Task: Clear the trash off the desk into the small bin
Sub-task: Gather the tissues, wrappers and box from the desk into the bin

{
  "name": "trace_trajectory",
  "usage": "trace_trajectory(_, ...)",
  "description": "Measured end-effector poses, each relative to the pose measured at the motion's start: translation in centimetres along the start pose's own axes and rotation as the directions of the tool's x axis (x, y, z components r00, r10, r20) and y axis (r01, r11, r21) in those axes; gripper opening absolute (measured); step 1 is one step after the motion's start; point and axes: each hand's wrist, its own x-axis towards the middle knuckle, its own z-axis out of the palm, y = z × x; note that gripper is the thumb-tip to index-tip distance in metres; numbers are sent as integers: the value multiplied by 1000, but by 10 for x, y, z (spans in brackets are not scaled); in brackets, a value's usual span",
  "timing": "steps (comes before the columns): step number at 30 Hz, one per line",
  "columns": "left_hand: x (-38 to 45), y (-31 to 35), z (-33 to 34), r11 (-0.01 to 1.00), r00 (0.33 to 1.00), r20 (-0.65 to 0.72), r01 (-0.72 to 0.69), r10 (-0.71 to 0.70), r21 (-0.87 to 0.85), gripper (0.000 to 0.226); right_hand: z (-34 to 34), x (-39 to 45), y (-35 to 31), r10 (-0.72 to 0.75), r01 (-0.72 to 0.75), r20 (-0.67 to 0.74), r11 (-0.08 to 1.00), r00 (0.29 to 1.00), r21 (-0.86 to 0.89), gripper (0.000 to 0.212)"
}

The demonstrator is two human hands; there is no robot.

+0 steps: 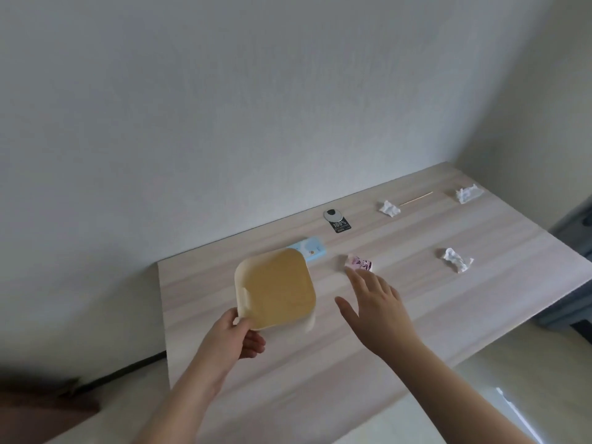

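Observation:
My left hand point(235, 336) grips the near corner of a small square beige bin point(275, 288), held tilted above the left part of the desk point(320, 363). My right hand point(374, 302) hovers open, fingers spread, just short of a crumpled pink and white wrapper point(358, 262). More trash lies further right: a crumpled white paper point(456, 259) mid-desk, another white wad point(390, 208) near the wall, a thin wooden stick point(415, 199) beside it, and a third wad point(469, 193) at the far corner.
A light blue card or packet point(315, 248) lies partly hidden behind the bin. A black tag with a round silver top point(337, 221) rests near the wall. The desk's left and near edges drop to pale floor; dark furniture point(576, 245) stands at the right.

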Motion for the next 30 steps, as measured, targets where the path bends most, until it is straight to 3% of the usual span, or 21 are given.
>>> trace_trajectory(11,32,-1,27,995,989,-111,101,-98,25,22,33,99,22,-116,104,157,991,981,86,62)
trace_trajectory(18,39,4,47,981,949,-249,193,-195,-32,25,76,187,39,-292,275,294,956,910,99,68)
trace_trajectory(30,72,1,73,967,892,-375,212,-251,-143,22,169,275,48,-411,439,462,897,786,50,97)
